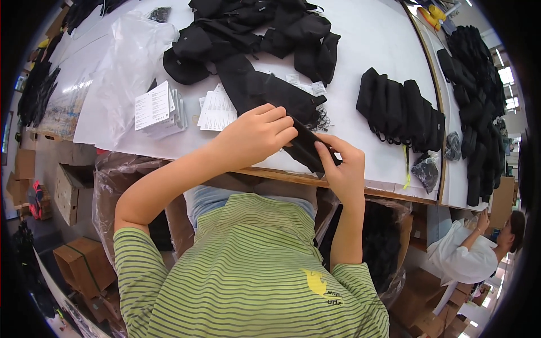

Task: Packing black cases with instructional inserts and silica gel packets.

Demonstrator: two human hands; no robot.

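Close to the table's front edge, my left hand [260, 134] has its fingers curled on a black fabric piece [307, 147]. My right hand [345, 168] pinches the same piece at its lower right end, thumb on top. The cloth slants down between both hands; what lies under my left fingers is hidden. Just beyond, another black fabric item [276, 93] lies flat with dark threads at its right end. Fanned white printed labels [217, 111] sit left of it, and a thicker stack of white labels [153, 108] stands farther left.
A heap of black fabric pieces [242, 25] covers the far middle. Folded black pouches [400, 110] stand in a row at right, near a small clear bag [426, 170]. Crumpled clear plastic [132, 62] lies at left. A person in white [468, 253] sits at far right.
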